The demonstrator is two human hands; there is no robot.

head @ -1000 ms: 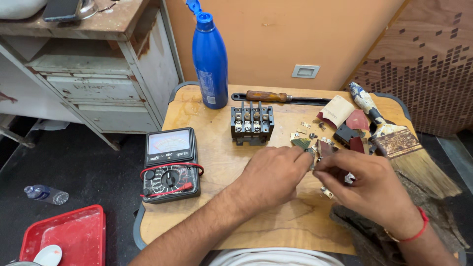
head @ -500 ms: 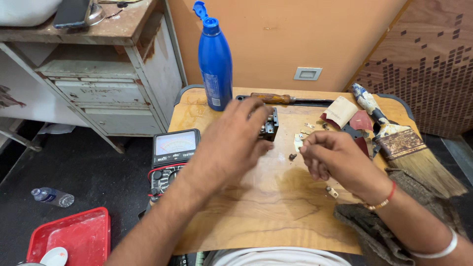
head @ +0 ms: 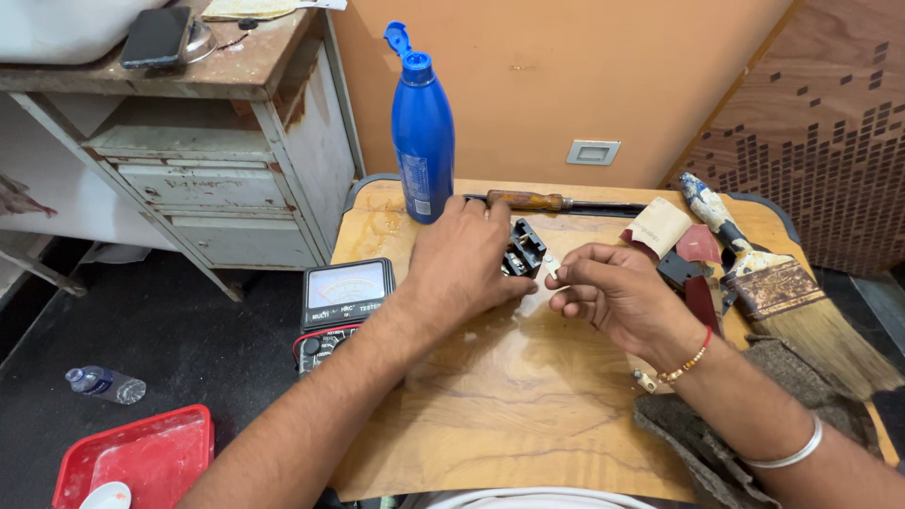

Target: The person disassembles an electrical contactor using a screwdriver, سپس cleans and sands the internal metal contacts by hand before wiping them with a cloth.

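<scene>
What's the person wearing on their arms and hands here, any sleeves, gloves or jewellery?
No gloves and no sleeves in view: both forearms are bare. The left hand and its arm carry nothing. The right hand has a thin red-and-gold beaded thread bracelet at the wrist, and a plain silver bangle further up the forearm.

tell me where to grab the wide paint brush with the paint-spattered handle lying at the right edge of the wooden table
Grip the wide paint brush by its paint-spattered handle, coming from above at the table's far right. The handle lies flat, pointing away toward the wall, and is bare all round; the bristles fan out toward the near edge, close to the grey cloth.
</scene>
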